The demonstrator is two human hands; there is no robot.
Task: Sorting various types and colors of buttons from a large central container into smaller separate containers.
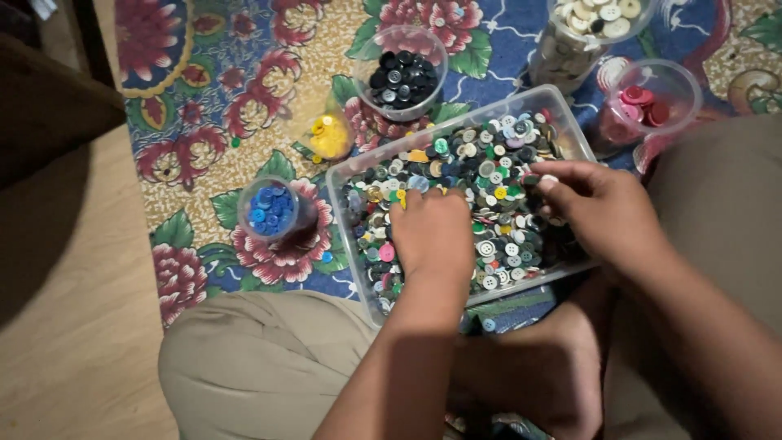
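Note:
A clear rectangular plastic tub [342, 175] sits on the floor between my legs, filled with several mixed buttons [481, 163] in many colours. My left hand [432, 236] rests knuckles-up in the middle of the pile, fingers curled down into the buttons. My right hand [603, 208] hovers over the tub's right side, its fingertips pinched together; whether a button sits between them I cannot tell.
Clear cups ring the tub on a flowered rug [220, 106]: blue buttons [273, 208], yellow buttons [330, 134], black buttons [401, 77], white buttons [595, 16], red buttons [648, 102]. Bare wooden floor [73, 310] lies left. My knees [244, 358] flank the tub.

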